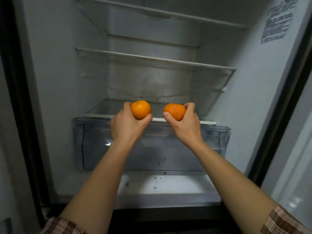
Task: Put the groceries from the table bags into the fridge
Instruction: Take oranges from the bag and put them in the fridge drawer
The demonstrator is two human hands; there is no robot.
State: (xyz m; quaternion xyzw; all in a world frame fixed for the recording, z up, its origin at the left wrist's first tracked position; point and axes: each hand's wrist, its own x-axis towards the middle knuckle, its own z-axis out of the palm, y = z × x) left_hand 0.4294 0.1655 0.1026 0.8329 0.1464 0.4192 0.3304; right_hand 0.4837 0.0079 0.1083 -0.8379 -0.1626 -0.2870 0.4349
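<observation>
Two oranges, one gripped in your left hand and one in your right hand, sit just above the drawer; set them gently on the shelf above it.

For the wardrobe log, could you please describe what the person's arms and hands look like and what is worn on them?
Both forearms are bare. The left hand and right hand wear no gloves or visible rings. Short sleeves of brown-and-white striped fabric show at the bottom corners.

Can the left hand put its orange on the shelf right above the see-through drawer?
Probably yes. The left hand already holds its orange at the front edge of the glass shelf, and that shelf looks bare, with nothing between the fruit and it.
</observation>
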